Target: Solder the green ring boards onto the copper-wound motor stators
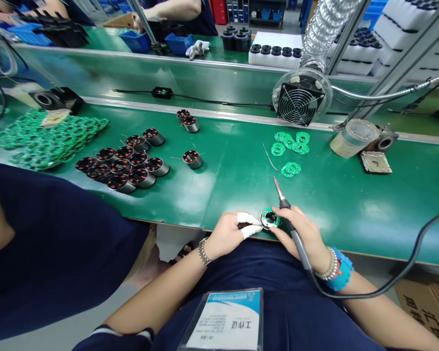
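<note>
At the table's front edge, my left hand (229, 233), with white covers on its thumb and finger, pinches the left side of a round motor part topped by a green ring board (269, 218). My right hand (303, 229) touches the part's right side with thumb and finger and also holds a soldering iron (296, 234), its tip pointing up and away from the part. Beyond the iron's tip lie loose green ring boards (290, 169) and a thin piece of wire (269, 157).
Copper-wound motor parts (124, 166) stand left of centre, with a lone one (192, 159) nearer. Green boards (58, 141) pile at far left. A fan (298, 105), a tub (354, 138) and a sponge holder (376, 162) stand at the back right. Another person (51, 243) sits at left.
</note>
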`<state>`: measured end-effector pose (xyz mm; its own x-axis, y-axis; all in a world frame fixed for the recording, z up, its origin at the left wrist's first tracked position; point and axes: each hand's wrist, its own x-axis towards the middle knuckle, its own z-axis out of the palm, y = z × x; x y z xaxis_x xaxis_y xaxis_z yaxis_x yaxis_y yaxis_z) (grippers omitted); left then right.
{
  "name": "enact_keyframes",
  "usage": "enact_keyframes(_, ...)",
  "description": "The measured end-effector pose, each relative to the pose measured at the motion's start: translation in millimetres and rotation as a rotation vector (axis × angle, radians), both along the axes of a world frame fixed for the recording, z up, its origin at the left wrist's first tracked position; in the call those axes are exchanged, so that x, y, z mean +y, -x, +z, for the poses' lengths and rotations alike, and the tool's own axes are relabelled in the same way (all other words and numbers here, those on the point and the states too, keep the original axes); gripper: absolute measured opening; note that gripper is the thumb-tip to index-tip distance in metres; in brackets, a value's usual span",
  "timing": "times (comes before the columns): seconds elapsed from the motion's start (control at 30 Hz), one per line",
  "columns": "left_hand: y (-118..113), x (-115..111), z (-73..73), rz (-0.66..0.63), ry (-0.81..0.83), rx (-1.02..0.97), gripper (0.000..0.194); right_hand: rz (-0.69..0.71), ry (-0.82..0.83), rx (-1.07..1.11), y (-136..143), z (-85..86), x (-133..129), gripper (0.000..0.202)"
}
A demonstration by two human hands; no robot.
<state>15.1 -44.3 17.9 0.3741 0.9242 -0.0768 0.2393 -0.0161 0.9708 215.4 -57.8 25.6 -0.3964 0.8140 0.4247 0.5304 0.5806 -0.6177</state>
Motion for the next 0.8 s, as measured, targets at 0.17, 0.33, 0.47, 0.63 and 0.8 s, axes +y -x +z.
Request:
enact_keyframes(0.17,-11.1,6.9,6.0,0.103,0.434,-0.239,0.015,-0.042,-0.040,-0.008,3.6,3.8,-3.1,0.037)
enact_keyframes(0.33,-12.3,14.6,8.5,0.056,0.501,-0.288,0.012,0.040,-0.077,0.046,10.4,14.8,12.7,0.027)
enact_keyframes(0.47,-10.4,13.2,8.6,0.044,0.517,-0.290,0.015,0.124,-0.114,0.013,15.0,9.0,21.4,0.031)
enact_keyframes(0.63,-6.1,6.8,4.9,0.073,0.549,-0.337,0.020,0.148,-0.134,-0.026,15.3,3.7,18.4,0.031)
enact_keyframes(0.8,-6.2,6.3,4.9,0.068,0.554,-0.331,0.018,0.011,-0.060,0.110,8.5,18.9,9.3,0.019)
